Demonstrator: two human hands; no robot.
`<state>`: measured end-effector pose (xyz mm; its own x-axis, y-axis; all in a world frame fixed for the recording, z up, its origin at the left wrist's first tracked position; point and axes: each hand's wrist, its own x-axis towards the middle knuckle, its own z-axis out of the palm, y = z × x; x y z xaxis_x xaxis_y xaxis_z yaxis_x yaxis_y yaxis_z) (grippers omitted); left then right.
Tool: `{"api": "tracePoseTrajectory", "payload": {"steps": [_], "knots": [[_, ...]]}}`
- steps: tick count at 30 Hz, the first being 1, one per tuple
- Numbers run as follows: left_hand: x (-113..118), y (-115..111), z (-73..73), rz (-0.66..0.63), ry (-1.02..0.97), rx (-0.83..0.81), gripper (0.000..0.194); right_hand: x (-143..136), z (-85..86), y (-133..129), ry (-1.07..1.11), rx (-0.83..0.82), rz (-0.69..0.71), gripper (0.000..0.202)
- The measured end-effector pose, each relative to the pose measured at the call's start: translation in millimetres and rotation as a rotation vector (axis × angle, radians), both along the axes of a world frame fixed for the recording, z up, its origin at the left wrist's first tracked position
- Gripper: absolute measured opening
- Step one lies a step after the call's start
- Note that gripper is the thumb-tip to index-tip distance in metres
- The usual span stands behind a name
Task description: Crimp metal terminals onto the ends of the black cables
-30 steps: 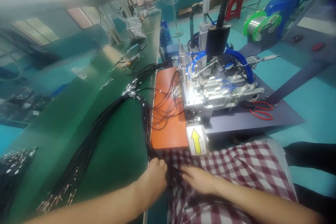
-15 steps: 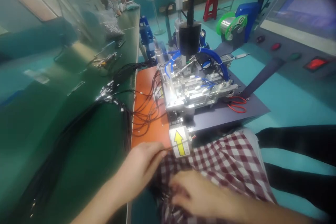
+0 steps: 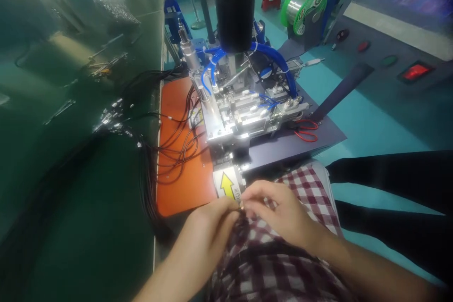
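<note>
Both bare forearms are reaching in from the bottom edge, and the two hands are meeting over a checked cloth (image 3: 300,245) on the person's lap. The left hand (image 3: 215,219) is coming from the left, its back turned up, and its thumb and fingers are nearly closing in a pinch. The right hand (image 3: 279,207) is angling in from the right, its forefinger and thumb drawing together, its other fingers curling loosely. Between the fingertips, both hands are gripping a small wire end (image 3: 241,205); its exact shape is too small to tell. It is sitting just beside a white block (image 3: 226,181) with a yellow arrow, which the left hand is partly covering.

Beyond the hands, an orange board (image 3: 182,188) is holding loose black cables (image 3: 184,151), and a metal machine with blue tubes (image 3: 247,113) is standing to its right. More cables (image 3: 109,120) with shiny ends are lying on the green table (image 3: 106,207) at left.
</note>
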<state>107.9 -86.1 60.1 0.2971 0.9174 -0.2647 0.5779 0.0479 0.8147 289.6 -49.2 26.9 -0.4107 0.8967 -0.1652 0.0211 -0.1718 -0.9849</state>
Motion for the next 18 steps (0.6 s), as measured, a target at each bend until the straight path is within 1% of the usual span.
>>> {"api": "tracePoseTrajectory", "payload": {"steps": [1, 4, 6, 8, 11, 14, 18], "knots": [[5, 2, -1.3, 0.039, -0.058, -0.04, 0.022, 2, -0.8, 2, 0.024, 0.004, -0.017, 0.007], [9, 5, -9.2, 0.179, -0.21, -0.145, 0.022, 11, -5.8, 8, 0.062, -0.098, -0.096, 0.013], [7, 4, -14.5, 0.252, -0.267, -0.203, 0.022, 13, -7.9, 9, 0.006, -0.138, -0.094, 0.013], [4, 3, -17.4, 0.295, -0.284, -0.222, 0.021, 11, -6.9, 9, -0.034, -0.142, -0.064, 0.009], [4, 0, -17.4, 0.314, -0.268, -0.189, 0.021, 3, -0.7, 6, -0.032, -0.12, -0.037, 0.004], [7, 0, -16.3, 0.315, -0.236, -0.133, 0.02, -6, 4.7, 6, -0.045, -0.11, -0.038, 0.014], [9, 2, -16.1, 0.322, -0.246, -0.106, 0.017, -9, 2.9, 6, -0.022, -0.112, -0.052, 0.012]]}}
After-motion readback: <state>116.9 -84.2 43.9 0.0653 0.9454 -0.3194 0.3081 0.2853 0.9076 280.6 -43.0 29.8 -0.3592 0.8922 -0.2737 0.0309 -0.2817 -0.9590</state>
